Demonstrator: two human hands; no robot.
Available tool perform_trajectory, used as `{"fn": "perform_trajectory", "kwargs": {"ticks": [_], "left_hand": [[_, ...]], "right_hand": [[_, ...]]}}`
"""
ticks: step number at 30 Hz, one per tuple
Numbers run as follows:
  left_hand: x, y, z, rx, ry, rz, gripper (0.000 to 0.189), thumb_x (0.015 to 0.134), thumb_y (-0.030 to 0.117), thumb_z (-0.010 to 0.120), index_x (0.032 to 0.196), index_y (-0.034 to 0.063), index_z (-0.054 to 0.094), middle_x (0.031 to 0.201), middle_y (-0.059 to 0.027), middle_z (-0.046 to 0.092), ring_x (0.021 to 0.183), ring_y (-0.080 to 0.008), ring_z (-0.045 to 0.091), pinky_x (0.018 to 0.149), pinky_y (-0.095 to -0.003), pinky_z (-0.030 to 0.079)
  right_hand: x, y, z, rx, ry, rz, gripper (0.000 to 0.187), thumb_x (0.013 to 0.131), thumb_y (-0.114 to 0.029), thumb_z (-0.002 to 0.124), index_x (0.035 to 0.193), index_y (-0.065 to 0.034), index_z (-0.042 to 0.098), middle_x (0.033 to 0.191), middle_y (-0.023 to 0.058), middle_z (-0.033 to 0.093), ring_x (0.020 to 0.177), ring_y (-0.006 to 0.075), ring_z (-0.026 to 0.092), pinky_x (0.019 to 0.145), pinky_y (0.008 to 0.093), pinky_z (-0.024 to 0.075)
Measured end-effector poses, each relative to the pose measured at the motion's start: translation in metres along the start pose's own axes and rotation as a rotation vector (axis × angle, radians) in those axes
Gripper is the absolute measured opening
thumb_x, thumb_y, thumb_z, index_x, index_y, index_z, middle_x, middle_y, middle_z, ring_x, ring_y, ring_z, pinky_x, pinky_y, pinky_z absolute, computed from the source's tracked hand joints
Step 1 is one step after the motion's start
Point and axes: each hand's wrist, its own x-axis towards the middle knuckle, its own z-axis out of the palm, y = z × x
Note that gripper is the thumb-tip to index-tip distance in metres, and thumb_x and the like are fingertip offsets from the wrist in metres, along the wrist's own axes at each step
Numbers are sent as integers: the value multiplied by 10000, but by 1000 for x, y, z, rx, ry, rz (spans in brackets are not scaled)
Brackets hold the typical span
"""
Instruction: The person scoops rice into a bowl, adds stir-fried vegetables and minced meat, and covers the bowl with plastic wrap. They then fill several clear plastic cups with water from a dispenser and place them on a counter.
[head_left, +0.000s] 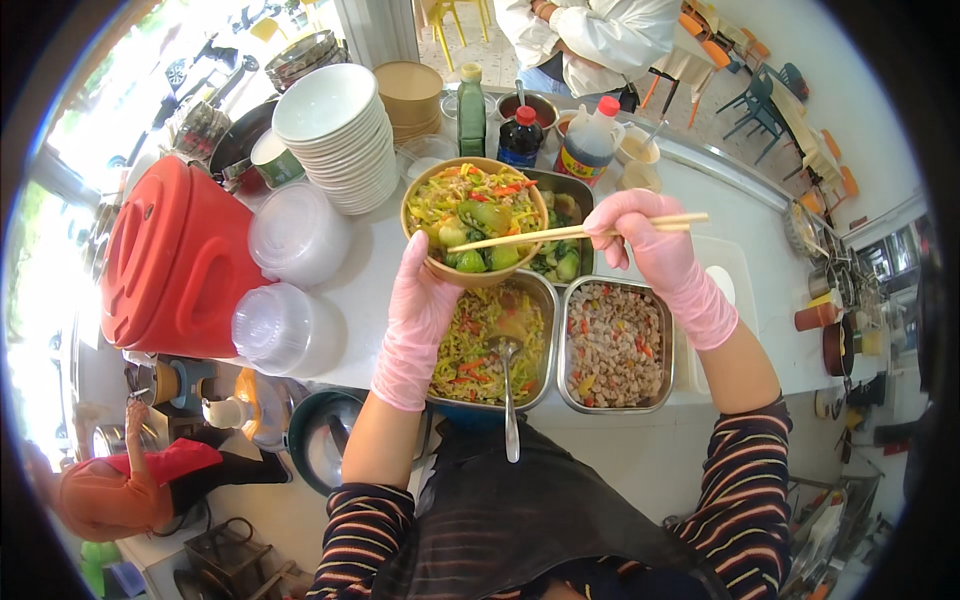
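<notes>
My left hand (424, 311), in a pink glove, holds up a brown paper bowl (480, 279) by its side. Shredded vegetables, red pepper strips, minced meat and bok choy (484, 217) fill the bowl. A pair of chopsticks (555, 233) is gripped in my pink-gloved right hand (641, 225), their tips at the bok choy. Beneath the bowl, a steel pan of shredded vegetables (476, 360) carries a metal spoon (511, 405). To its right sits a steel pan of minced meat (619, 345). Behind, the bowl partly hides a pan of bok choy (566, 262).
On the left stand a red insulated container (180, 262), clear plastic lids or bowls (296, 232) and tall stacked white bowls (341, 142). Bottles (589, 142) and sauce bowls line the back of the white counter (367, 277). One person (585, 37) stands opposite; another (127, 480) is at left.
</notes>
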Motion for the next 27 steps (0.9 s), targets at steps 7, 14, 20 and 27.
{"fn": "perform_trajectory", "kwargs": {"ticks": [7, 14, 20, 27], "left_hand": [[-13, -16, -3, 53, -21, -97, 554, 850, 273, 616, 1276, -2, 393, 1266, -127, 481, 1167, -259, 471, 998, -416, 394], [-15, -20, -7, -19, -53, -107, 568, 876, 259, 578, 1326, 23, 322, 1314, -149, 427, 1203, -289, 435, 1012, -443, 381], [-16, -14, -9, -28, -37, -66, 560, 876, 247, 575, 1323, 21, 326, 1312, -145, 430, 1202, -295, 433, 1019, -451, 369], [-14, -14, -11, -60, -27, -64, 548, 873, 242, 577, 1320, 29, 341, 1310, -126, 441, 1200, -285, 433, 1023, -448, 360]], "right_hand": [[45, -21, -10, -142, -140, 231, 265, 876, -170, 468, 827, 18, 648, 564, 32, 577, 390, 60, 497, 338, 177, 386], [54, -66, -28, -268, -99, 9, 377, 926, -275, 462, 742, 14, 620, 537, 26, 556, 369, 62, 466, 334, 183, 364], [-5, -47, -20, -164, -301, -198, 257, 923, -222, 517, 905, -4, 651, 684, 52, 606, 562, 96, 545, 492, 204, 451], [-33, -11, -16, -331, -260, -114, 284, 915, -224, 509, 892, 26, 643, 698, 89, 609, 636, 156, 583, 576, 273, 480]]}}
